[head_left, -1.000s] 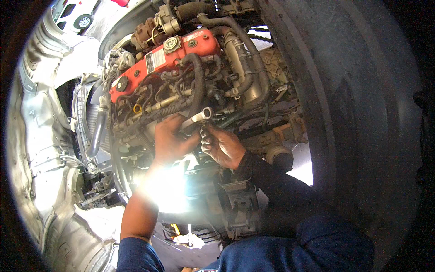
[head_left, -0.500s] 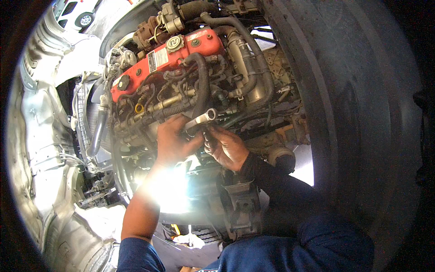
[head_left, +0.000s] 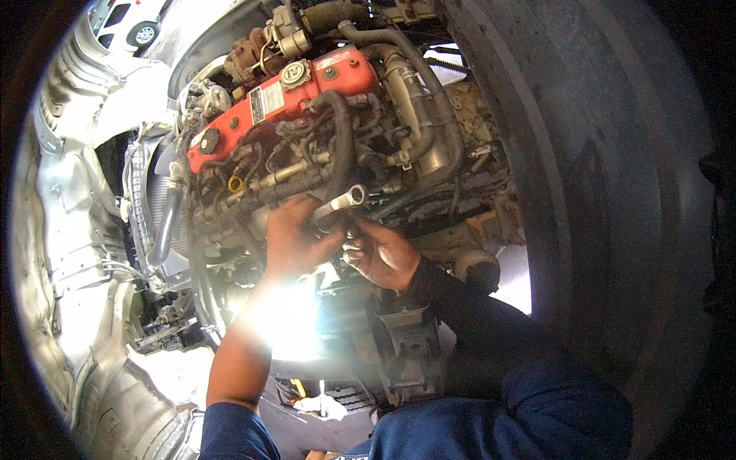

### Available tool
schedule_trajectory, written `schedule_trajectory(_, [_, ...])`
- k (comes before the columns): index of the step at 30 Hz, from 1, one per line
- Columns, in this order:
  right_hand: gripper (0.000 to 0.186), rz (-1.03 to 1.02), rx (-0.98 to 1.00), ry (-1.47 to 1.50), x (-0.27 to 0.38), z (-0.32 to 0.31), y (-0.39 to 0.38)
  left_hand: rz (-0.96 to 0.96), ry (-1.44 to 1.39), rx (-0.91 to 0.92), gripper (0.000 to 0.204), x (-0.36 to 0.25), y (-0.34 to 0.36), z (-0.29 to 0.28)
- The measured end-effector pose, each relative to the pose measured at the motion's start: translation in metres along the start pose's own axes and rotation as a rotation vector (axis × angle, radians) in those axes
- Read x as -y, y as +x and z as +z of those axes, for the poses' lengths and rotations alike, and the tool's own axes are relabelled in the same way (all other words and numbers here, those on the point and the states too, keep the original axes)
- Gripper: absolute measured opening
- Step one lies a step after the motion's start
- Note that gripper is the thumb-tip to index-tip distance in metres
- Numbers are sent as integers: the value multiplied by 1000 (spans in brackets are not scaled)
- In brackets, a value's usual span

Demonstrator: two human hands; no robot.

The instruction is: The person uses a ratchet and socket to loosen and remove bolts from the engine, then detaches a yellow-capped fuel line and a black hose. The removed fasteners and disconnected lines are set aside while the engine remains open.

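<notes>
My left hand [head_left: 295, 239] is closed around a ring spanner [head_left: 341, 201], whose ring end sticks out up and to the right past my fingers. Close beside it on the right, my right hand [head_left: 383, 254] has its fingers pinched together. A small dark thing shows at those fingertips, too small to name. Both hands are in front of the lower side of an engine with a red valve cover [head_left: 280, 100]. A thick black hose [head_left: 341, 146] curves down just above the spanner.
A radiator [head_left: 157, 203] and its hose stand at the left, beside pale bodywork [head_left: 73, 230]. Along the right runs a large dark panel [head_left: 598, 192]. A bright lamp glare [head_left: 291, 322] washes out the area below my left hand. A white vehicle [head_left: 126, 23] is parked at the far left.
My right hand's fingers have shifted slightly at the spanner's ring end. My left hand and the spanner have hardly moved.
</notes>
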State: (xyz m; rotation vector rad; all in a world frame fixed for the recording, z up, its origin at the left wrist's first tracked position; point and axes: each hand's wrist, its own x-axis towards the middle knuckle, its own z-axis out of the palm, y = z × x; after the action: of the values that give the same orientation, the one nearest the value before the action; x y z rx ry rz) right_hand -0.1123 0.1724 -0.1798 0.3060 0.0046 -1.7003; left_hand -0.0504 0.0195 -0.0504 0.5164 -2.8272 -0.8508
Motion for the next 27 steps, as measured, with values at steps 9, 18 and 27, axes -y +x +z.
schedule_trajectory(9, [21,-89,-97,-114,-3,0,0,17,62,-10,40,-4,0,-1])
schedule_trajectory(18, [23,99,76,227,0,-3,0,56,29,-80,36,-5,-2,1])
schedule_trajectory(27, [24,101,59,204,0,-7,-2,-22,7,-5,37,11,-2,3])
